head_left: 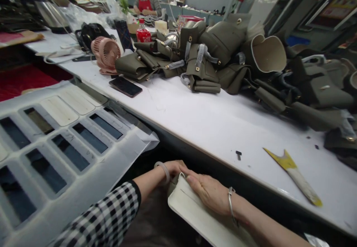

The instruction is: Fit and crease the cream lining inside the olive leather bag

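Over my lap, below the table's front edge, I have a bag piece (192,206) with a cream inner face and an olive-grey outer side. My right hand (208,191) is closed on its upper edge, thumb lying on the cream face. At the far corner of the piece, my left hand (175,168) grips it from the other side, its fingers mostly hidden behind the piece and my right hand. On the white tabletop (195,128) to the right lies a tool (292,176) with a yellow forked end and a pale wrapped handle.
Several olive-grey bags (203,68) are heaped along the back and right. A phone (126,86), a pink fan (107,54) and a red-labelled bottle (143,33) stand or lie at back left. A white slotted tray (103,165) is at left. A person (146,2) sits beyond.
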Motion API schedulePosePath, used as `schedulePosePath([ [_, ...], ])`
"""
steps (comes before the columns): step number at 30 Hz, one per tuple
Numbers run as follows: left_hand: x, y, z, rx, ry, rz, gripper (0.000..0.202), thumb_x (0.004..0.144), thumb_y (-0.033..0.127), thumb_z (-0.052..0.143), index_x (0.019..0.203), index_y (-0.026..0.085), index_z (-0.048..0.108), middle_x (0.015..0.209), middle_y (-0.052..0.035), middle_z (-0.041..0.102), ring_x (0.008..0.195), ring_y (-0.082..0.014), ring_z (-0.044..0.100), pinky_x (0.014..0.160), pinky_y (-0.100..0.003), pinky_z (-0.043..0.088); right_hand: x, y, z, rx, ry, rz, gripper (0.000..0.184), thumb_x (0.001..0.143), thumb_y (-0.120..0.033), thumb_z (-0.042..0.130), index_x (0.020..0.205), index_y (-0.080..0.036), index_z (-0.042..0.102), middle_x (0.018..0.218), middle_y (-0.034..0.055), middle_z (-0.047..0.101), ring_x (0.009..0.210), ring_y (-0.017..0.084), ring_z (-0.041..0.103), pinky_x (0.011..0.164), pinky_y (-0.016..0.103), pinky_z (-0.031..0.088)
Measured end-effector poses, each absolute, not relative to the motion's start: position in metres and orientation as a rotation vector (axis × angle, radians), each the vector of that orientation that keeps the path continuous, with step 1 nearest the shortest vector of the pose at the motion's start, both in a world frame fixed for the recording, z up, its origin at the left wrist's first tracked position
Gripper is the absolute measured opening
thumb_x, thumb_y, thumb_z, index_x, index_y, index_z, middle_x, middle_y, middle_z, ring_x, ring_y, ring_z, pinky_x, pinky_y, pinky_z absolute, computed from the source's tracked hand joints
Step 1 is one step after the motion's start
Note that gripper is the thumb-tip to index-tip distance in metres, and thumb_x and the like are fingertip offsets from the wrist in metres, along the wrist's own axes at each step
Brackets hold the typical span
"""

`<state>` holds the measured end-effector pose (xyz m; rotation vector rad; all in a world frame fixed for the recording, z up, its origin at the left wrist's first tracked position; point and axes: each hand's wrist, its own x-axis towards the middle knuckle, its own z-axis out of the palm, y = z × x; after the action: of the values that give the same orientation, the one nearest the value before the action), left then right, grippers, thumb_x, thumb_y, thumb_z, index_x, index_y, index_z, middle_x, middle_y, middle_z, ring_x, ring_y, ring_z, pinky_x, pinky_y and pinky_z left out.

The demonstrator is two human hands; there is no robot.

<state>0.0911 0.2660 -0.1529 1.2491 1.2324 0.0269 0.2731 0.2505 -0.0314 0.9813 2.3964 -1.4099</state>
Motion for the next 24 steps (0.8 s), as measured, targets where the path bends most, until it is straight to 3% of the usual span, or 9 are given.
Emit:
schedulePosePath([
  [2, 0.085, 0.272, -0.126, 1.338, 1.257, 0.033, 0.038, 0.087, 0.049, 0.064, 0.077, 0.013, 0.07, 0.069, -0.0007, 0.062, 0.079, -0.0201, 0.061, 0.08, -0.033, 0.047, 0.284, 0.248, -0.03, 1.026, 2.368, -1.438, 0.055, 0.103, -0.052, 0.02, 0.154, -0.034, 0.029, 0.149, 0.0026, 0.047, 0.134, 0.028, 0.048, 0.113, 0.045, 0.033],
  [4, 0.08, 0.275, -0.095, 1.397, 1.229, 0.065, 0.052, 0.09, 0.06, 0.052, 0.09, 0.014, 0.075, 0.073, -0.0024, 0.066, 0.081, -0.0198, 0.06, 0.078, -0.03, 0.045, 0.298, 0.244, -0.028, 1.081, 2.353, -1.414, 0.055, 0.102, -0.054, 0.02, 0.153, -0.036, 0.03, 0.151, 0.0017, 0.044, 0.135, 0.029, 0.046, 0.114, 0.046, 0.033],
  [7, 0.078, 0.273, -0.055, 1.445, 1.069, 0.032, 0.056, 0.086, 0.066, 0.053, 0.104, 0.018, 0.077, 0.082, -0.0012, 0.07, 0.078, -0.0164, 0.059, 0.073, -0.024, 0.045, 0.319, 0.238, -0.024, 1.151, 2.299, -1.327, 0.055, 0.102, -0.054, 0.021, 0.153, -0.036, 0.03, 0.143, 0.0069, 0.054, 0.127, 0.034, 0.054, 0.108, 0.052, 0.039],
  [11, 0.082, 0.27, -0.026, 1.507, 0.984, -0.086, 0.046, 0.08, 0.056, 0.064, 0.092, 0.015, 0.079, 0.069, 0.0004, 0.064, 0.064, -0.0127, 0.052, 0.06, -0.021, 0.041, 0.347, 0.233, -0.011, 1.148, 2.268, -1.263, 0.055, 0.101, -0.053, 0.023, 0.153, -0.035, 0.032, 0.13, 0.0123, 0.064, 0.116, 0.039, 0.062, 0.097, 0.057, 0.046],
  [16, 0.088, 0.277, -0.016, 1.574, 0.936, -0.191, 0.033, 0.079, 0.045, 0.065, 0.089, 0.017, 0.079, 0.066, 0.0019, 0.062, 0.062, -0.0125, 0.052, 0.058, -0.02, 0.041, 0.387, 0.23, -0.003, 1.199, 2.152, -1.303, 0.053, 0.101, -0.053, 0.028, 0.149, -0.036, 0.04, 0.137, 0.008, 0.059, 0.12, 0.036, 0.059, 0.1, 0.054, 0.046],
  [24, 0.095, 0.285, -0.003, 1.771, 0.832, -0.26, 0.023, 0.086, 0.032, 0.057, 0.077, 0.019, 0.074, 0.061, 0.0049, 0.049, 0.058, -0.0089, 0.043, 0.054, -0.018, 0.033, 0.411, 0.226, -0.006, 1.314, 2.03, -1.388, 0.049, 0.1, -0.051, 0.033, 0.149, -0.042, 0.038, 0.139, 0.0009, 0.058, 0.121, 0.031, 0.059, 0.102, 0.051, 0.046],
])
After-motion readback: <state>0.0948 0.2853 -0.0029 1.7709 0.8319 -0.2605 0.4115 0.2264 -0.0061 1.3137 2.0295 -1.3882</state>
